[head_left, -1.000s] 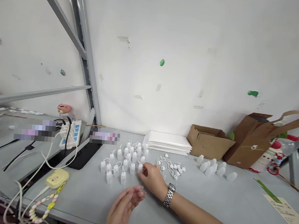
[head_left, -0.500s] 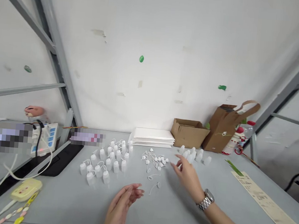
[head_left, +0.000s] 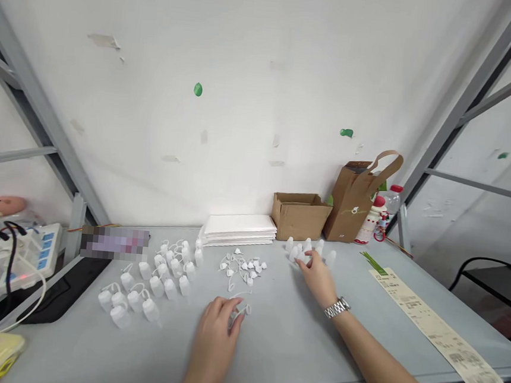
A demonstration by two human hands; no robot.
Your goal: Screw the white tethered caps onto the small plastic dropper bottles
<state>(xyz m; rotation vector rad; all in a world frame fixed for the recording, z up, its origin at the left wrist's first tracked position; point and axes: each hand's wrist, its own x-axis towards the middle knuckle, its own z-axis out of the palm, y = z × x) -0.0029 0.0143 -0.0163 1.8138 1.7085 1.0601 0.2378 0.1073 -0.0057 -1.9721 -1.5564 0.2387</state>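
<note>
My left hand point(head_left: 222, 321) is low over the table's middle, thumb and forefinger apart around one end of a white looped strap point(head_left: 245, 311); whether they touch it cannot be told. My right hand point(head_left: 317, 275) reaches to the small white bottles point(head_left: 293, 254) at the back right, its fingertips at the nearest ones and partly hiding them. Between the hands and the wall lies a pile of white caps with straps point(head_left: 249, 267). On the left stand several white bottles with looped straps point(head_left: 156, 286).
Behind are a stack of white envelopes point(head_left: 238, 229), an open cardboard box point(head_left: 300, 219) and a brown paper bag point(head_left: 347, 208). A long printed paper strip point(head_left: 431, 329) lies at right. A power strip point(head_left: 37, 256) with cables and a black pad point(head_left: 61, 291) are at left.
The view has turned to the right. My left hand has moved to the strap and turned palm down. My right hand has moved from beside the caps to the bottles at the back right.
</note>
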